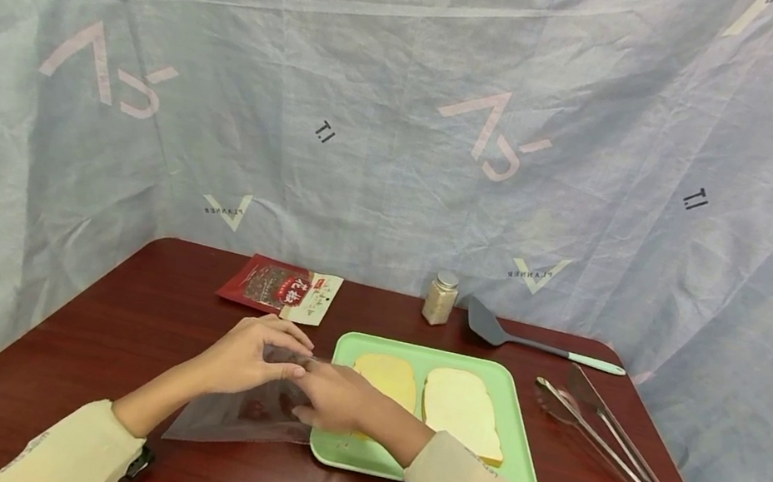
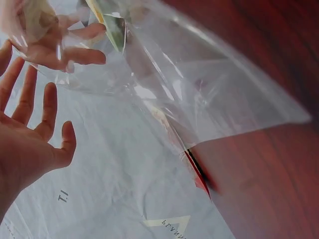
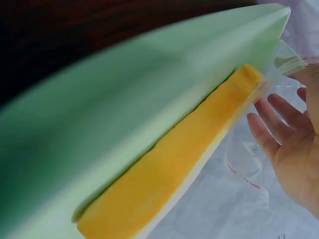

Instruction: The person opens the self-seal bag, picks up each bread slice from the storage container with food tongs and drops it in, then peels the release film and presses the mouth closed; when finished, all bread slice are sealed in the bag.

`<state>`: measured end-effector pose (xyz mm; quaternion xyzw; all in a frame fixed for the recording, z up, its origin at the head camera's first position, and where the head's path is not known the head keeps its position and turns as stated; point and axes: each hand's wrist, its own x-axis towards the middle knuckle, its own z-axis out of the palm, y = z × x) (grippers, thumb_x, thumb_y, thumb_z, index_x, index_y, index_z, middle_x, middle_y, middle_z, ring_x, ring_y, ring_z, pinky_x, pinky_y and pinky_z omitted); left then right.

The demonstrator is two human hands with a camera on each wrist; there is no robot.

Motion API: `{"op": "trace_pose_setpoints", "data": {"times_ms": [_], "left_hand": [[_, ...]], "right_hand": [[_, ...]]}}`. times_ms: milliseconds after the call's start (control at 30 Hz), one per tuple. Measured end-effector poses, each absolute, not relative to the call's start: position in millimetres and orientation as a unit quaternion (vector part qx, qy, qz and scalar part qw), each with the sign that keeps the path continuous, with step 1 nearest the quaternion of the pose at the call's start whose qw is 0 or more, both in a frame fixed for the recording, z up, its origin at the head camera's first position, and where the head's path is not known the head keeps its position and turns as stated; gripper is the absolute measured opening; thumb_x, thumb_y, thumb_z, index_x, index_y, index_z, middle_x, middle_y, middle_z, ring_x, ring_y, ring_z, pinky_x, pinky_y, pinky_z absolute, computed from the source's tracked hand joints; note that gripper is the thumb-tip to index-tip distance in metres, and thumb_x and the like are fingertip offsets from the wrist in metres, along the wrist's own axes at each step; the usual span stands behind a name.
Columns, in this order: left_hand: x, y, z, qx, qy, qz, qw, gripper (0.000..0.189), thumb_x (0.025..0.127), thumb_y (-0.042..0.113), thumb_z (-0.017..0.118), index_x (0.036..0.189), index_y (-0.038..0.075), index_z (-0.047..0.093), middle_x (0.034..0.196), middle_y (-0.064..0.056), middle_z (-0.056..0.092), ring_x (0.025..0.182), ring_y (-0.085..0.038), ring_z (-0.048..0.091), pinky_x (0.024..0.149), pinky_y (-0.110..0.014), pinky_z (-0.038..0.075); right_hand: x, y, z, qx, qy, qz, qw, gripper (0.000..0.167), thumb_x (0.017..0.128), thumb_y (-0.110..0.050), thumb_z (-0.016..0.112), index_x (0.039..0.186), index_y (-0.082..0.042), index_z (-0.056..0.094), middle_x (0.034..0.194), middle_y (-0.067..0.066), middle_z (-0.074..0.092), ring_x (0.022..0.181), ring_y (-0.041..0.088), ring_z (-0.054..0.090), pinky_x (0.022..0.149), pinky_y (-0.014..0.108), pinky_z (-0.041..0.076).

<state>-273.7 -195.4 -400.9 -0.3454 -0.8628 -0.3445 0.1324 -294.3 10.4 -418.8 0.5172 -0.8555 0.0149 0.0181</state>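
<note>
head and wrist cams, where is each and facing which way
Head: on the head, facing forward and down over the table; left hand, right hand, sleeves show.
Left wrist: on that wrist, facing the bag; both hands show.
Right wrist: on that wrist, facing tray and bread; right hand shows.
Head and left wrist share the bag.

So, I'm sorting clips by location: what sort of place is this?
Probably a staged food-preparation setup: a printed cloth backdrop hangs behind the table, which holds bread slices on a green tray.

The bag (image 1: pixel 237 420) is colourless, the tray (image 1: pixel 488 367) pale green
</note>
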Motion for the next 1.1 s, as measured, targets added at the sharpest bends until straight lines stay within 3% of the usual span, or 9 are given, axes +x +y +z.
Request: {"op": "trace_pose_setpoints", "data": {"times_ms": [233,533,767,933,1100], "left_hand": [[-272,-194,-399,-0.339,-0.855,-0.377,0.113,0.006,0.088,0.023,0.077,0.093,0.023,0.08,0.103,0.011,0.071,0.1,-0.01,0.061,0.083,-0.038,0.05],[-271,-198,-401,-0.327,-0.833,-0.437,0.095,0.009,0.088,0.016,0.077,0.096,0.015,0.08,0.102,0.004,0.072,0.099,-0.012,0.063,0.082,-0.038,0.053],[-272,-208,-405,-0.312,-0.824,-0.463,0.1,0.012,0.087,0.014,0.077,0.099,0.011,0.079,0.105,-0.008,0.072,0.101,-0.014,0.064,0.079,-0.034,0.054],[-273,-211,-404,-0.302,-0.816,-0.486,0.083,0.013,0.087,0.014,0.077,0.099,0.01,0.079,0.106,-0.006,0.072,0.096,-0.013,0.066,0.066,-0.035,0.058],[-277,-214,-399,-0.308,-0.819,-0.473,0.102,0.013,0.086,0.013,0.078,0.098,0.013,0.079,0.104,-0.001,0.072,0.098,-0.012,0.066,0.076,-0.029,0.055]], "right_hand": [[-294,10,-420,0.532,-0.846,0.014,0.023,0.059,0.092,-0.026,0.072,0.146,-0.019,0.049,0.151,0.001,0.045,0.137,0.011,0.042,0.1,0.028,0.046],[-287,27,-419,0.547,-0.836,0.002,0.046,0.036,0.092,-0.027,0.071,0.128,-0.022,0.064,0.128,-0.008,0.063,0.12,0.01,0.057,0.094,0.028,0.05],[-279,49,-408,0.56,-0.825,0.043,0.063,0.03,0.096,-0.024,0.065,0.126,-0.018,0.067,0.119,-0.005,0.068,0.112,0.009,0.061,0.095,0.026,0.048],[-280,63,-405,0.547,-0.832,0.065,0.065,0.03,0.098,-0.023,0.063,0.126,-0.016,0.067,0.118,-0.005,0.069,0.11,0.01,0.062,0.094,0.026,0.048],[-286,66,-404,0.525,-0.845,0.083,0.053,0.031,0.097,-0.023,0.065,0.127,-0.016,0.066,0.122,-0.005,0.067,0.114,0.012,0.06,0.097,0.028,0.047]]}}
